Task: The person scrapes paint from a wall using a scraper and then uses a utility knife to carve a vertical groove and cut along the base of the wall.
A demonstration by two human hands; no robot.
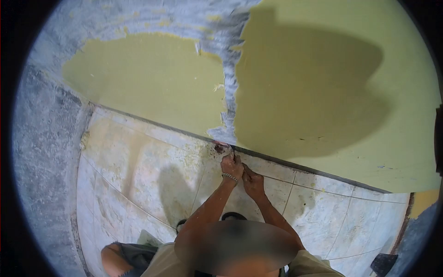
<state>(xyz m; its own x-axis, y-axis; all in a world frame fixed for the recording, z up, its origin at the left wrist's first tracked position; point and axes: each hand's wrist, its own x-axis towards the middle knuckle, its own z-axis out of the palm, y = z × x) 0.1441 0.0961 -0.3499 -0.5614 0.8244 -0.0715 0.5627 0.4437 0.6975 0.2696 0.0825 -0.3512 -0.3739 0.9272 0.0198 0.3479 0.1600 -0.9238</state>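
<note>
My left hand (231,166), with a chain bracelet at the wrist, is closed round a small tool whose thin end touches the foot of the wall. Just to its right, my right hand (253,181) has its fingers curled together, close to the left hand; what they hold, if anything, is hidden. Above the hands a bare grey strip (230,92) runs up through the yellow-green painted wall (152,78). A dark reddish patch (219,148) lies on the floor beside the tool's end.
Stained light floor tiles (143,171) stretch along the wall base. Rough grey surface (46,138) borders the left side. A dark object (384,264) lies at the lower right. Paint flakes are scattered left of the hands. A bent knee (115,261) shows lower left.
</note>
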